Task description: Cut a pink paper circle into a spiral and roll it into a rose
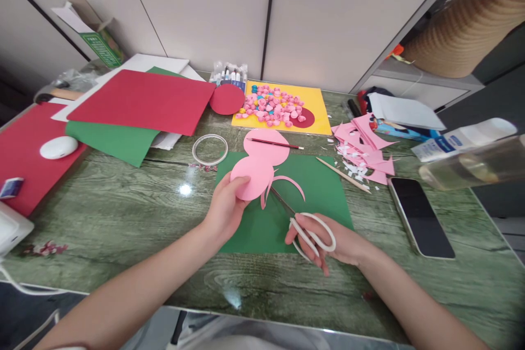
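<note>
My left hand (227, 205) pinches a round pink paper disc (255, 176) between thumb and fingers. In my right hand (324, 238) are scissors (312, 232) with white handles, their blades pointing at the disc's right edge. A thin curled pink paper strip (293, 181) hangs beside the blades. Under both hands lies a sheet of green paper (324, 197). Just beyond the held disc rests another pink paper disc (262, 147), with a dark red pencil (279, 143) lying across it.
Pink paper scraps (365, 150) and a wooden stick (343, 175) lie right of the green sheet. A phone (420, 217) is farther right. Behind, small paper roses (273, 104) cover part of a yellow sheet (315, 101). A tape roll (210, 149) and red paper (143, 98) are left.
</note>
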Available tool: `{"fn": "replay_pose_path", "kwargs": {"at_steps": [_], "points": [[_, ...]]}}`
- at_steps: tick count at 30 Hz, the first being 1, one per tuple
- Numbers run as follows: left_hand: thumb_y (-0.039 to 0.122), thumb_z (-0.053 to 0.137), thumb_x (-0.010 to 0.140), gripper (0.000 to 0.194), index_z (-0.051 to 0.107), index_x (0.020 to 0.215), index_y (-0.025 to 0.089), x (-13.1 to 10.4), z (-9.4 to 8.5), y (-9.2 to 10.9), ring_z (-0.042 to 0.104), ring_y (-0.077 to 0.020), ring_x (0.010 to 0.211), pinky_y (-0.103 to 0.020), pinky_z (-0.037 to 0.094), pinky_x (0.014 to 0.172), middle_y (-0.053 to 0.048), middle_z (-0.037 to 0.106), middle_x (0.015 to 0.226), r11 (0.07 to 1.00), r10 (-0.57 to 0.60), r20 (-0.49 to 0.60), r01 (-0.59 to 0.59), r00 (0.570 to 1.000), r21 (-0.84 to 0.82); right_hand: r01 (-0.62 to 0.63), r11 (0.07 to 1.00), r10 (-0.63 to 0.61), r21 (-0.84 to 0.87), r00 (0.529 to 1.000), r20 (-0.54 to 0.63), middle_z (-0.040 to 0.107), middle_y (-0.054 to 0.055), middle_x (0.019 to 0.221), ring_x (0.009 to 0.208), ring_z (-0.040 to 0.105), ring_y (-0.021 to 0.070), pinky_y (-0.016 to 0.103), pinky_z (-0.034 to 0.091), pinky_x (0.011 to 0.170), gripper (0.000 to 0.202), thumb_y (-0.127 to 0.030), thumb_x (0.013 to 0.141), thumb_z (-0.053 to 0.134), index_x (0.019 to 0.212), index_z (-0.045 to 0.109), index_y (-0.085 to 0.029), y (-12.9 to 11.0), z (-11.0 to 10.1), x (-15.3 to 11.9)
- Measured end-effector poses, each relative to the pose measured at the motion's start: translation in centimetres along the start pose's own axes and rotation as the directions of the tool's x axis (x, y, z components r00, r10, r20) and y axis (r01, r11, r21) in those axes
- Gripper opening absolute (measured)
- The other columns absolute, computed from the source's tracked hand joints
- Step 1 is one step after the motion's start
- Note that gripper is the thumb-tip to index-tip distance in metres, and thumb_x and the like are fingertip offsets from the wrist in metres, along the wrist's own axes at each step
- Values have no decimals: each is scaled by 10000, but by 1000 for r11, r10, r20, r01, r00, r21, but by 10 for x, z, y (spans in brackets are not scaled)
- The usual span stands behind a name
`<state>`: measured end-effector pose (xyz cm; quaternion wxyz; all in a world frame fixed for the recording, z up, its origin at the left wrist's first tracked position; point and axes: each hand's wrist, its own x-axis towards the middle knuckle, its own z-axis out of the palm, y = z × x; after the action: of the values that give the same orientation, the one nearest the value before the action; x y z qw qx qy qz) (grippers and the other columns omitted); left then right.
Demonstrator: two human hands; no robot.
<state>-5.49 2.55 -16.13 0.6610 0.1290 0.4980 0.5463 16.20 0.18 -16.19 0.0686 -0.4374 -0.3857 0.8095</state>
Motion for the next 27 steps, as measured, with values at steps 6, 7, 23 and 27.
{"fn": "replay_pose_path", "kwargs": {"at_steps": [6, 7, 23, 27], "points": [[154, 649, 682, 266, 620, 946, 155, 2, 0, 0, 610, -163, 910, -225, 501, 693, -71, 658, 1049, 1000, -3, -17, 3, 1000, -25, 227, 955, -273, -189, 923, -270, 455, -54, 487, 379, 418, 70, 163, 316, 320, 433, -560, 835, 508, 876, 595, -138, -12, -9, -6], [150, 647, 680, 258, 620, 937, 154, 2, 0, 0, 612, -165, 913, -226, 501, 694, -73, 661, 1046, 1000, -6, -22, 6, 1000, -28, 245, 933, -329, -264, 879, -344, 462, -55, 502, 404, 429, 76, 173, 318, 346, 378, -530, 809, 564, 854, 577, -154, -16, -12, -5], [142, 630, 684, 235, 612, 918, 149, 0, 2, -1, 618, -170, 900, -244, 508, 713, -80, 668, 1017, 999, -13, -37, 11, 999, -41, 15, 450, -713, -893, 609, -349, 666, 23, 778, 676, 575, 170, 239, 359, 614, 102, -176, 720, 581, 819, 581, -196, -65, -23, 73], [144, 631, 678, 226, 611, 904, 152, 0, 2, -1, 619, -164, 879, -243, 509, 705, -69, 670, 994, 999, -1, -35, -1, 999, -46, -19, 408, -703, -913, 631, -327, 662, 38, 787, 686, 585, 184, 234, 333, 601, 80, -165, 762, 543, 830, 535, -206, -64, -23, 75]]}}
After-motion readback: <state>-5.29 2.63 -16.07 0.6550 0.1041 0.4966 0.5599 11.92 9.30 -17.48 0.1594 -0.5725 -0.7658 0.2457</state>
